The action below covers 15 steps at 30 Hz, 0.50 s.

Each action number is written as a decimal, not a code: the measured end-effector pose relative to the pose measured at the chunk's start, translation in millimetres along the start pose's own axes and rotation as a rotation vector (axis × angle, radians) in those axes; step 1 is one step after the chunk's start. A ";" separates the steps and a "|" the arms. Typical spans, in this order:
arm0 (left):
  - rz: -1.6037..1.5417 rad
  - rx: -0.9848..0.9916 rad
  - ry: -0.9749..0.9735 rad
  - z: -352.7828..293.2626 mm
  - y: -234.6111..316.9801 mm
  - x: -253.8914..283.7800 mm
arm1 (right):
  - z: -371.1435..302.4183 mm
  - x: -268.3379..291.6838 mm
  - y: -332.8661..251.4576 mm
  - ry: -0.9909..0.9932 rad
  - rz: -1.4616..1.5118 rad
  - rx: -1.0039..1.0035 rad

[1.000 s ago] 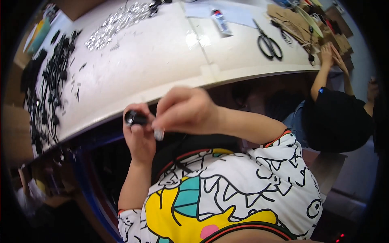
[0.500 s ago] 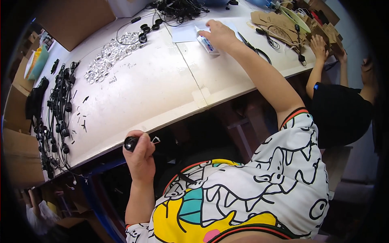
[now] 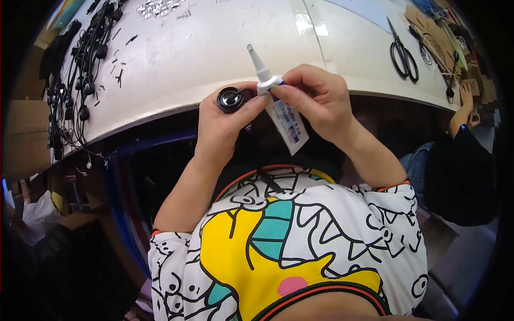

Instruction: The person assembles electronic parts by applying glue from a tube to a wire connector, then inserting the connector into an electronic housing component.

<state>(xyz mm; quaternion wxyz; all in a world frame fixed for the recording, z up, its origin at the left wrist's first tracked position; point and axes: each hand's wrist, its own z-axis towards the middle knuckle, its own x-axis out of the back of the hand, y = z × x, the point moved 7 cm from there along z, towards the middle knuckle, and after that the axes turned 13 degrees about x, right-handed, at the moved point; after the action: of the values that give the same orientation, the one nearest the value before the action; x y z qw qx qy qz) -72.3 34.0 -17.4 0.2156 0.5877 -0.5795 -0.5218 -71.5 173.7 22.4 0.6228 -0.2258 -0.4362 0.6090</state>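
Observation:
Near the front edge of the table, both my hands are close together. My left hand [image 3: 218, 124] is closed round a small black round housing [image 3: 231, 100] with a shiny inside facing up; its thumb tip touches the collar of a white tube with blue print [image 3: 288, 127]. The tube is tilted, its long tapered nozzle [image 3: 261, 64] pointing up and away from me. My right hand [image 3: 325, 104] pinches the tube just below the collar between thumb and fingers. The fingers beneath the housing are partly hidden.
The white table [image 3: 203, 51] holds bundled black cables [image 3: 85, 80] and black scraps at left. Clear round pieces [image 3: 156, 7] lie at the far side. Black scissors [image 3: 402, 60] and brown paper bags [image 3: 432, 31] are at right, near another person's hand [image 3: 466, 96].
My right hand has lifted the tube off the far part of the table and brought it to my left hand. My left hand has moved right, and the view has shifted.

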 end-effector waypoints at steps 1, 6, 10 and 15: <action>-0.001 0.014 0.011 -0.8 -3.3 2.9 | -4.6 -5.7 2.6 0.001 0.052 -0.005; 0.056 -0.023 0.018 -8.8 -9.6 16.4 | -12.7 -24.7 0.7 -0.048 -0.166 0.078; 0.064 0.031 0.024 -14.0 -15.7 21.1 | -16.8 -37.6 -2.3 -0.106 -0.293 0.193; 0.057 0.086 -0.003 -17.1 -20.7 22.6 | -25.6 -44.7 1.6 -0.103 -0.227 0.111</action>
<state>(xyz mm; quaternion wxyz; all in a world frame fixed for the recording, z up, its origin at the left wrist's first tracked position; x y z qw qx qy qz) -53.0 12.4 -37.2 0.2042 0.5789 -0.6182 -0.4909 -46.1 137.6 -4.2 0.6762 -0.1088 -0.4559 0.5684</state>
